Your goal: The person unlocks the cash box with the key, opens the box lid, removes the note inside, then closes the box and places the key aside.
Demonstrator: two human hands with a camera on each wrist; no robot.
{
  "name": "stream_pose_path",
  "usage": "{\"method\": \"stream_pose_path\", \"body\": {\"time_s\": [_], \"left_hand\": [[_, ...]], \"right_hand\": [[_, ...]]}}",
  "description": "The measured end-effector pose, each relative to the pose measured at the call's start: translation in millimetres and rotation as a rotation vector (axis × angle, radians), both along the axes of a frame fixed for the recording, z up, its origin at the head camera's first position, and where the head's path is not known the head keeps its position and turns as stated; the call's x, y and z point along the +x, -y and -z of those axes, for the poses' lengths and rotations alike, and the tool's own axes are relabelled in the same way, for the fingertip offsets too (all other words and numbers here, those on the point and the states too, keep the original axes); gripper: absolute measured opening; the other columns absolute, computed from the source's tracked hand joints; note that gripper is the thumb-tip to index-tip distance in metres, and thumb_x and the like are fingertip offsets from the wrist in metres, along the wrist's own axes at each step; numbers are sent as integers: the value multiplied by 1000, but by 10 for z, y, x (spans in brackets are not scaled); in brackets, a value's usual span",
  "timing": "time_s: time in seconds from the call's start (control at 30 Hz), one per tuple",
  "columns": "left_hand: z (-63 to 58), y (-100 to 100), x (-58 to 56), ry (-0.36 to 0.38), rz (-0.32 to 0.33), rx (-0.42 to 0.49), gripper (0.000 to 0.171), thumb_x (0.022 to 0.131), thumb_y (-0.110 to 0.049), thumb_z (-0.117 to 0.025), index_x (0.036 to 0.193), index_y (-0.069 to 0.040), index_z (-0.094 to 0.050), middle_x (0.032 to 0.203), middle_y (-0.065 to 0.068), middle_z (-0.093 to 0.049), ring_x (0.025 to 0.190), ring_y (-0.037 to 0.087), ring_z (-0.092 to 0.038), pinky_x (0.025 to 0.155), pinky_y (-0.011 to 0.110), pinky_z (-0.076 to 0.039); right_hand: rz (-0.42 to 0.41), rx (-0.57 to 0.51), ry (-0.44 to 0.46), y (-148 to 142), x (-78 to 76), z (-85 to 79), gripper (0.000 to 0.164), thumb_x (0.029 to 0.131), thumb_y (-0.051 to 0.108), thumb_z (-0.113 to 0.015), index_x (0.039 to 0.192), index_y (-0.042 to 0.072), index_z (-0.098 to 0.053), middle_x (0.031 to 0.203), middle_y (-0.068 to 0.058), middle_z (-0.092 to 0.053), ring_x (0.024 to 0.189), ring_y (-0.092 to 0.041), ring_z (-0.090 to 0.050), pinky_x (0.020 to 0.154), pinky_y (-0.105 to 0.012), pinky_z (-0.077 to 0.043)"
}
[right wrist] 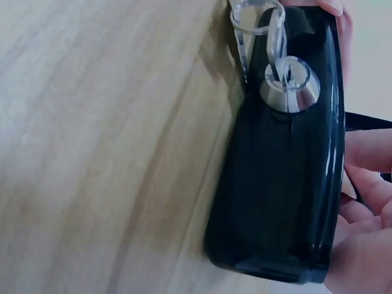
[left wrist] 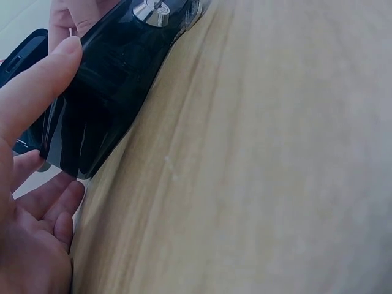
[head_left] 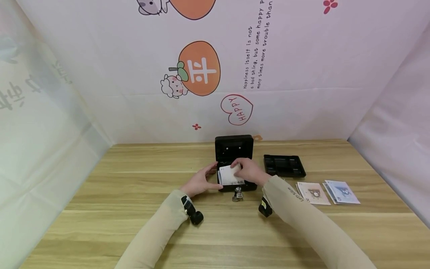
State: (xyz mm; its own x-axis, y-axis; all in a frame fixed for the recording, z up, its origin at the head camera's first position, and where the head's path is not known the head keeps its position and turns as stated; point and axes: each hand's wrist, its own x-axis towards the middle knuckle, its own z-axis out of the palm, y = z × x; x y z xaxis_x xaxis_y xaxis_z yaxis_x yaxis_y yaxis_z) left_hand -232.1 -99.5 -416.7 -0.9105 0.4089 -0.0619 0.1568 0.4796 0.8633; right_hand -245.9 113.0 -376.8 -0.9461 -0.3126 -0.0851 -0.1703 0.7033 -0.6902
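A black cash box stands with its lid raised at the back. A stack of white cards lies inside, tilted, with small print along its lower edge. My left hand holds the box's left end, thumb at the front corner and fingers along the side. My right hand reaches in over the right wall, its thumb and curled fingers on the cards; in the right wrist view the box front hides part of them. A key on a ring sits in the silver lock on the front.
Right of the box lies a black compartment tray. Nearer the right side are a stack of orange-tinted cards and a stack of blue-tinted cards. A printed white cloth hangs behind the wooden table.
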Motion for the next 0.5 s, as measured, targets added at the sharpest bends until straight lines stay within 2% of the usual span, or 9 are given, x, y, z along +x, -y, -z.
{"method": "stream_pose_path", "body": {"time_s": [0.1,0.23,0.33,0.5], "left_hand": [[5,-2,-5,-3,0,0,90,79,-21,-78,151,-16,-24,150,9,-36,135,27,-39,111,45,-30],[6,-4,-7,-10,1,7,89,79,-19,-78,151,-14,-25,150,11,-37,134,29,-39,111,46,-31],[-1,-3,-4,-5,-3,6,89,79,-19,-78,151,-14,-25,148,11,-39,134,28,-39,111,45,-30],[13,2,-9,-5,-4,-4,91,78,-22,-79,151,-15,-25,146,12,-41,134,27,-40,111,44,-30]], "right_hand": [[-13,11,28,10,13,3,24,84,1,-64,107,9,-65,119,-16,-59,84,-22,-52,72,-31,-47],[-55,0,59,7,28,12,27,86,-1,-63,111,9,-63,129,-18,-54,98,-25,-54,81,-36,-49],[-71,-19,39,-12,28,25,28,86,-2,-63,112,8,-63,132,-18,-53,103,-26,-53,85,-39,-48],[-56,-50,-9,-44,17,33,27,86,-2,-63,111,7,-63,129,-18,-55,101,-24,-53,86,-38,-48]]}}
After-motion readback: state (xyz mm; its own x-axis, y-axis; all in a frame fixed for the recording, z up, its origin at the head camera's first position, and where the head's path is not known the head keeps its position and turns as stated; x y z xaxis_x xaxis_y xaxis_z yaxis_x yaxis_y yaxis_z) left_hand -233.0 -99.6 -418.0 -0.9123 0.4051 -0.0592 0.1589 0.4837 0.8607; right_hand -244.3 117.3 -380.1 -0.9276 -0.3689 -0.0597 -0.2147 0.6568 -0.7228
